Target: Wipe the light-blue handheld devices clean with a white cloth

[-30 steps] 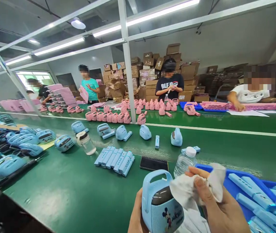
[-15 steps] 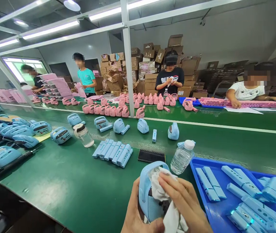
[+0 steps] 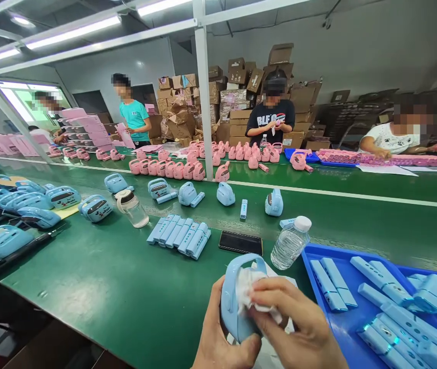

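Pale blue plastic portable speaker [image 3: 237,302] with an arched carry handle is gripped in the air by the left hand [image 3: 228,344], over the near edge of a green workbench [image 3: 87,271]. Its long axis is held nearly upright in view, with the handle pointing up and toward the far side and the base toward the person. The left fingers [image 3: 215,302] are closed around the speaker's left side. A crumpled white cloth [image 3: 252,293] is pressed against the speaker's right side by the right hand [image 3: 295,323], and the cloth is pinched between closed right fingers [image 3: 275,297].

To the right, a blue plastic tray [image 3: 310,271] is filled with pale blue bar-shaped parts [image 3: 379,279]. Just left of it stands a clear plastic water bottle [image 3: 289,243], and a black smartphone [image 3: 240,242] is laid flat on the bench. A tight group of pale blue bars [image 3: 178,237] is placed further left. Pink speakers [image 3: 168,173] are lined up on the far bench, where three co-workers [image 3: 274,120] are seen at work before stacked brown cardboard cartons [image 3: 233,97].
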`<state>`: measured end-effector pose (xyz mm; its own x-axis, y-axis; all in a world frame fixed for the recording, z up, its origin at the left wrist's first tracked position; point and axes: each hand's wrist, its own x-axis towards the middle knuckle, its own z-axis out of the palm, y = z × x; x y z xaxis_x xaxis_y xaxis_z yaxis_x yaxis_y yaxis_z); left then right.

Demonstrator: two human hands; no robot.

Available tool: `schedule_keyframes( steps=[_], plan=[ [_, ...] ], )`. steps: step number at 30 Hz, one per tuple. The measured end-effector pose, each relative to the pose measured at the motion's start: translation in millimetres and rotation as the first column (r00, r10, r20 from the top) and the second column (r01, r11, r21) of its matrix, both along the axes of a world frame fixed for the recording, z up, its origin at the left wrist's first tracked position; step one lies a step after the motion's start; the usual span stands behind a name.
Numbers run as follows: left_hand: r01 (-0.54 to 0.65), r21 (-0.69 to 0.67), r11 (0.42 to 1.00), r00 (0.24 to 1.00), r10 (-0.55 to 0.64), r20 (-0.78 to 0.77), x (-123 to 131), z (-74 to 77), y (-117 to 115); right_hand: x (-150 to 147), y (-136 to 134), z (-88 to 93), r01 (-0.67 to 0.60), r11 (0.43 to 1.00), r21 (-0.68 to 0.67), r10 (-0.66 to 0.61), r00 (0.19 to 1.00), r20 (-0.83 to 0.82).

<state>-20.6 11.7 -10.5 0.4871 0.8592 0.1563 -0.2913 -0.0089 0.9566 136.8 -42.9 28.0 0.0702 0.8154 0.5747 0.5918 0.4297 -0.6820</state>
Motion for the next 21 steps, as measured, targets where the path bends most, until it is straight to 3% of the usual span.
schedule_keyframes(
  steps=[3,5,8,10,13,16,21],
  plan=[
    [0.017,-0.054,0.998,0.997,-0.013,0.078,-8.0,-7.0,4.0,6.8,1.5,-7.6,0.18,0.964,-0.198,-0.21,0.967,-0.144],
    [0.038,-0.065,0.997,0.996,-0.033,0.082,-13.7,-7.2,5.9,2.2,2.1,-12.4,0.21,0.959,-0.191,-0.242,0.956,-0.165],
    [-0.023,0.023,0.999,0.999,0.024,-0.044,-21.3,-5.4,6.9,-14.8,5.0,-16.0,0.058,0.998,-0.01,-0.059,0.995,-0.081],
    [-0.075,0.064,0.995,0.991,0.082,-0.11,-26.8,-8.8,7.3,-23.2,10.1,-17.5,-0.05,0.999,-0.009,0.05,0.998,-0.044],
    [-0.13,-0.005,0.992,0.987,0.128,-0.097,-38.3,-23.6,8.4,-23.4,20.0,-24.1,-0.055,0.969,-0.243,0.015,0.986,-0.165],
    [-0.13,-0.1,0.987,0.991,0.127,-0.034,-52.4,-41.2,9.7,-19.5,27.5,-36.9,-0.033,0.888,-0.458,-0.107,0.955,-0.277],
    [-0.125,-0.108,0.986,0.986,0.112,-0.122,-69.8,-54.8,9.7,-33.8,34.6,-55.9,-0.083,0.831,-0.55,-0.17,0.903,-0.394]
  ],
)
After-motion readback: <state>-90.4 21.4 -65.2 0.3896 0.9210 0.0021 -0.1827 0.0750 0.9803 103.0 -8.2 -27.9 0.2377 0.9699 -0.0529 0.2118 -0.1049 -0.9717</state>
